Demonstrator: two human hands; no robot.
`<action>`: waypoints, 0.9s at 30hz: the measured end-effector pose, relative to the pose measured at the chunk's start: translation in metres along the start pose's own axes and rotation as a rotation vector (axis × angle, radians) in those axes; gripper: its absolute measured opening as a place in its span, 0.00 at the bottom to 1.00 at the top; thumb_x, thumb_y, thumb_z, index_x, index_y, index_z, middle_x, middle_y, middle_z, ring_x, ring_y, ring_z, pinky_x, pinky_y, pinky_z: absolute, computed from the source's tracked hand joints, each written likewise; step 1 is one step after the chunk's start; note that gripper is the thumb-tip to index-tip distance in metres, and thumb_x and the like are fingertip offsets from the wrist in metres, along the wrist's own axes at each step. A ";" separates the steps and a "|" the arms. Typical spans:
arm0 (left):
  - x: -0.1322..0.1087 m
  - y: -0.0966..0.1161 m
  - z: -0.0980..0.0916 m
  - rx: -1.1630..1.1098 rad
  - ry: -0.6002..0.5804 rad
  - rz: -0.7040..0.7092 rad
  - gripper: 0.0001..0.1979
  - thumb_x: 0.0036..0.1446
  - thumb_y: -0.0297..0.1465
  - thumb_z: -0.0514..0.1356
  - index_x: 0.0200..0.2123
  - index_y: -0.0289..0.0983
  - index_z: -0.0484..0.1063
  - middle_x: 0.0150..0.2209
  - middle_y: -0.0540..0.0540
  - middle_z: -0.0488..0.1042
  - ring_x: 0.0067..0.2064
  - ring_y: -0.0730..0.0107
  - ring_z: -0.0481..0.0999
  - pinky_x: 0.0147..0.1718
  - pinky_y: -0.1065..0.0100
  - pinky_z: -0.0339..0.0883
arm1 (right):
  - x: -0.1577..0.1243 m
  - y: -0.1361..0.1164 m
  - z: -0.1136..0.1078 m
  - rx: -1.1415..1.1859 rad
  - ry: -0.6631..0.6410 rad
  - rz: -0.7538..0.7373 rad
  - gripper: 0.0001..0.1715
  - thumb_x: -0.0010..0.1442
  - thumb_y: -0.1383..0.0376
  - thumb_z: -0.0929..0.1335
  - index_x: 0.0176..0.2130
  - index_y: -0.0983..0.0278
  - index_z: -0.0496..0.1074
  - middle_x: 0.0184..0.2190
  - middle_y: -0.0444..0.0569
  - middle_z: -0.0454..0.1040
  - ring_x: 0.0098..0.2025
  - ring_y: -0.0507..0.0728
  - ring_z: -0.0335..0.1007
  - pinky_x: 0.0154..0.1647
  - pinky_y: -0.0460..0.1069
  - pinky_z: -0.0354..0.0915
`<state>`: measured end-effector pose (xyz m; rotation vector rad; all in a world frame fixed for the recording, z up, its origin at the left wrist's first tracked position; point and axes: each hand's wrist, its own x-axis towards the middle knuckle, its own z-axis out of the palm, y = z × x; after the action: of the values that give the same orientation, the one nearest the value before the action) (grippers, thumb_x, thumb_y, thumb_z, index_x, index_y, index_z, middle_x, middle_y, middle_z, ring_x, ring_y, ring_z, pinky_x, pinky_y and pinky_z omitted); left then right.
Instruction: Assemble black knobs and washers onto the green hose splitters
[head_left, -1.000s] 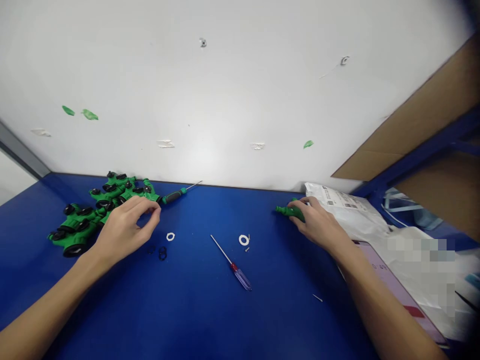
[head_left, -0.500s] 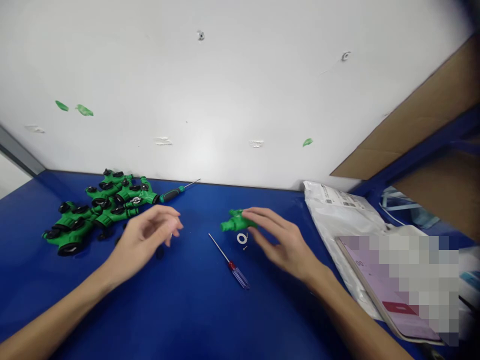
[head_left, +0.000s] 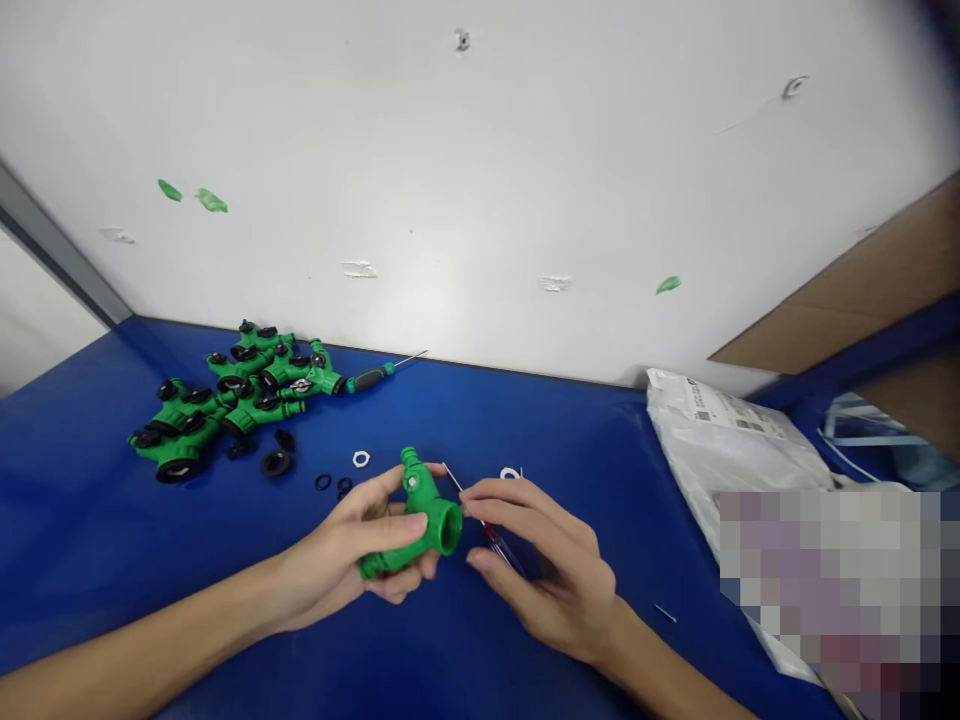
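Note:
My left hand point(head_left: 367, 540) is wrapped round a green Y-shaped hose splitter body point(head_left: 424, 535), its round open socket turned to the right. Just right of that socket is my right hand point(head_left: 547, 570), with thumb and fingers apart and nothing visible between them. Partly hidden below the right hand is a screwdriver point(head_left: 501, 547) with a clear, red-collared handle, which appears to lie on the table. A white ring point(head_left: 509, 473) shows beyond the right fingers. Near the left hand lie a white nut-like ring point(head_left: 361, 459) and small black rings point(head_left: 323, 482).
Several green hose splitters point(head_left: 187, 440) with black knobs are heaped at the left. Beside them lie a green-black screwdriver point(head_left: 371, 377) and a black collar point(head_left: 276, 462). A white plastic bag point(head_left: 720, 420) and a pixelated area occupy the right. A small metal pin point(head_left: 665, 613) lies nearer me.
The green splitter body has gone from my right hand into my left, turned so its socket shows. The right hand has let go. The view has shifted a little.

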<state>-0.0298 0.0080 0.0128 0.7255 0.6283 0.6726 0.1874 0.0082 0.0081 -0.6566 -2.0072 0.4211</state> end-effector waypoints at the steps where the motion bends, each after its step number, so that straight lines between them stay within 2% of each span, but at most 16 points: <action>1: -0.001 0.000 0.000 -0.022 0.013 -0.023 0.29 0.58 0.38 0.65 0.60 0.38 0.62 0.23 0.52 0.70 0.20 0.79 0.59 0.22 0.71 0.50 | 0.000 0.001 -0.001 -0.013 0.016 0.009 0.18 0.61 0.73 0.69 0.51 0.62 0.73 0.43 0.55 0.78 0.42 0.58 0.78 0.41 0.52 0.76; 3: -0.001 -0.001 0.000 -0.028 0.046 -0.074 0.25 0.59 0.42 0.62 0.57 0.39 0.65 0.20 0.55 0.64 0.19 0.80 0.54 0.22 0.72 0.49 | -0.002 0.005 -0.003 -0.042 0.044 0.039 0.17 0.61 0.76 0.67 0.47 0.62 0.74 0.40 0.54 0.78 0.40 0.57 0.77 0.40 0.52 0.75; 6: 0.000 -0.006 0.003 0.025 0.060 -0.156 0.22 0.59 0.48 0.60 0.46 0.36 0.72 0.20 0.55 0.63 0.17 0.81 0.55 0.19 0.73 0.50 | -0.003 0.012 -0.005 -0.058 0.071 0.109 0.14 0.61 0.76 0.66 0.44 0.61 0.75 0.36 0.51 0.78 0.37 0.57 0.77 0.36 0.51 0.74; 8: 0.002 -0.009 0.004 0.097 -0.007 -0.210 0.21 0.58 0.47 0.61 0.41 0.33 0.74 0.18 0.55 0.64 0.15 0.80 0.57 0.16 0.74 0.50 | 0.000 0.017 -0.006 -0.061 0.070 0.167 0.11 0.63 0.74 0.66 0.42 0.61 0.75 0.34 0.50 0.78 0.35 0.56 0.76 0.34 0.50 0.73; 10: 0.003 -0.010 0.003 0.150 -0.116 -0.242 0.21 0.59 0.46 0.60 0.41 0.32 0.75 0.16 0.54 0.65 0.15 0.79 0.59 0.15 0.74 0.48 | 0.011 0.023 -0.006 -0.061 0.016 0.224 0.09 0.64 0.72 0.65 0.40 0.61 0.75 0.34 0.50 0.78 0.35 0.56 0.76 0.35 0.50 0.72; 13: 0.003 -0.010 -0.001 0.155 -0.285 -0.288 0.21 0.61 0.44 0.60 0.44 0.32 0.76 0.15 0.54 0.65 0.14 0.79 0.57 0.14 0.73 0.47 | 0.042 0.031 0.002 -0.032 -0.177 0.236 0.09 0.66 0.69 0.65 0.40 0.62 0.75 0.35 0.49 0.78 0.36 0.55 0.75 0.38 0.50 0.71; 15: 0.004 -0.010 -0.003 0.142 -0.340 -0.324 0.21 0.59 0.43 0.61 0.45 0.31 0.77 0.15 0.54 0.65 0.13 0.78 0.57 0.13 0.73 0.48 | 0.067 0.032 0.014 -0.002 -0.354 0.189 0.10 0.65 0.70 0.65 0.41 0.63 0.76 0.38 0.49 0.78 0.36 0.54 0.74 0.40 0.51 0.71; 18: 0.004 -0.010 -0.005 0.142 -0.334 -0.362 0.20 0.56 0.42 0.62 0.44 0.31 0.78 0.16 0.53 0.65 0.14 0.78 0.57 0.13 0.73 0.50 | 0.103 0.029 0.044 -0.018 -0.599 0.095 0.12 0.64 0.69 0.67 0.47 0.64 0.75 0.43 0.51 0.77 0.38 0.55 0.75 0.43 0.52 0.71; 21: 0.004 -0.008 -0.005 0.168 -0.305 -0.355 0.21 0.55 0.43 0.61 0.42 0.31 0.79 0.16 0.53 0.64 0.14 0.78 0.56 0.12 0.74 0.50 | 0.127 0.026 0.081 -0.126 -0.791 -0.033 0.19 0.63 0.68 0.69 0.54 0.64 0.73 0.51 0.53 0.73 0.47 0.59 0.74 0.46 0.53 0.70; 24: 0.004 -0.006 -0.005 0.161 -0.325 -0.333 0.21 0.56 0.42 0.60 0.41 0.30 0.80 0.15 0.53 0.63 0.13 0.77 0.56 0.12 0.73 0.49 | 0.139 0.025 0.112 -0.187 -0.886 -0.142 0.22 0.64 0.66 0.69 0.57 0.64 0.70 0.54 0.55 0.70 0.51 0.62 0.72 0.46 0.54 0.70; 27: 0.004 -0.007 -0.006 0.117 -0.365 -0.311 0.18 0.58 0.39 0.58 0.41 0.30 0.79 0.13 0.54 0.61 0.12 0.77 0.55 0.12 0.72 0.48 | 0.140 0.027 0.132 -0.201 -0.927 -0.190 0.19 0.63 0.67 0.70 0.55 0.63 0.73 0.53 0.56 0.70 0.49 0.64 0.71 0.43 0.55 0.70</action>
<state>-0.0292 0.0091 0.0026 0.8135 0.4314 0.2088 0.0226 0.1104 0.0252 -0.4031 -2.9927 0.4565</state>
